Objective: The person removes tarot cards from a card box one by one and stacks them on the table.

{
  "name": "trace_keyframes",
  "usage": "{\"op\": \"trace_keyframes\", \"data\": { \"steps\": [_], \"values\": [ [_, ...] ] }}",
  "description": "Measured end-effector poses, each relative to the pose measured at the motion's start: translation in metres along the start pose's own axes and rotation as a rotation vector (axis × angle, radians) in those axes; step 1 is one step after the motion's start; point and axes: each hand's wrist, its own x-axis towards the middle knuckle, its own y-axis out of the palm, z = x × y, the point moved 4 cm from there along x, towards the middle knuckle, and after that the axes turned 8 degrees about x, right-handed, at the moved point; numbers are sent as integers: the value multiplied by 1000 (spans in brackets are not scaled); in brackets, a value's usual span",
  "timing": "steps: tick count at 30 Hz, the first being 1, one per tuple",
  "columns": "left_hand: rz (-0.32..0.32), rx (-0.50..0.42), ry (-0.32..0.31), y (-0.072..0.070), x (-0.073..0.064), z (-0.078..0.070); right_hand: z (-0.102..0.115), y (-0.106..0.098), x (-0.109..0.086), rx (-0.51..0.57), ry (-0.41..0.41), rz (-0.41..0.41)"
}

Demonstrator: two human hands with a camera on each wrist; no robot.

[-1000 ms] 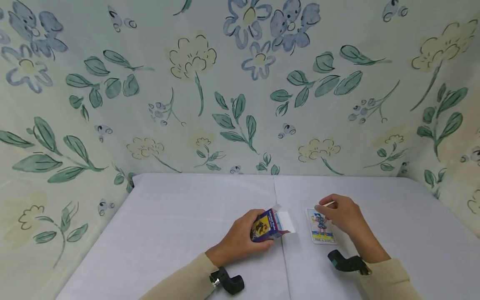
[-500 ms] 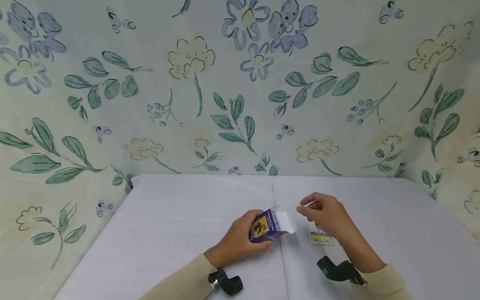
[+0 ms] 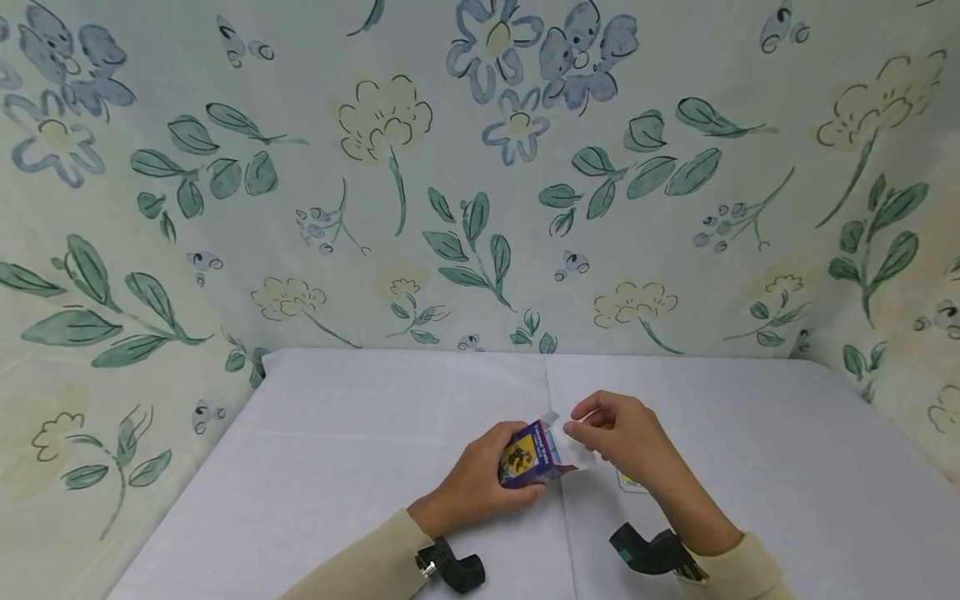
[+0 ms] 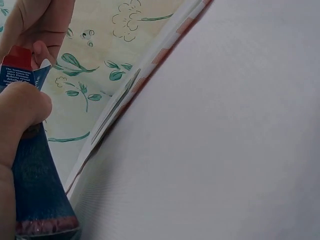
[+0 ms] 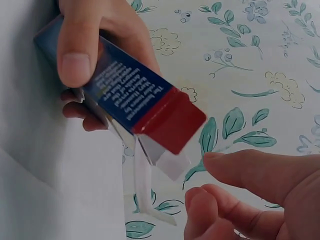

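Observation:
My left hand (image 3: 476, 475) grips a small blue and purple card box (image 3: 520, 460) with a yellow picture on its front. The box tilts to the right, its white flap (image 3: 573, 454) folded out at the opened end. In the right wrist view, a red flap (image 5: 172, 122) also stands out from that end. Beside the opening is my right hand (image 3: 622, 433); its thumb and index finger are slightly apart, and I see nothing between them. A picture card (image 3: 630, 484) lies on the table, mostly hidden behind my right hand.
A white cloth (image 3: 337, 450) covers the table, with a crease running front to back near the middle. Floral fabric (image 3: 480, 167) hangs behind and along the sides. Each wrist carries a black camera mount (image 3: 461, 571).
My right hand has moved left, from above the picture card to the open end of the box, and now covers most of the card. The left hand and box stay almost still.

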Motion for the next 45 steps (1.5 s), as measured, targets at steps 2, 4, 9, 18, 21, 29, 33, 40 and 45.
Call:
{"op": "trace_keyframes", "data": {
  "steps": [2,4,9,18,21,29,33,40,45],
  "values": [
    [-5,-10,6,-1,0,-1,1,3,-1,-2,1,5],
    [-10,-15,10,-1,0,-1,2,6,-1,-5,4,7],
    [-16,-14,20,-2,1,-2,2,10,-2,-27,6,11],
    [-15,-23,15,-3,0,-2,-1,16,-1,-34,0,51],
    [-17,-29,18,-2,0,-1,-3,19,0,-44,-3,52],
    [-22,-28,18,0,-1,1,-6,25,0,-38,-14,54],
    [-21,-27,22,1,-1,1,-8,27,-1,-24,-7,59],
    [-18,-13,17,1,-1,1,-10,27,0,-36,10,56],
    [-19,4,13,2,-2,2,-11,26,1,-47,22,60]
  ]
}}
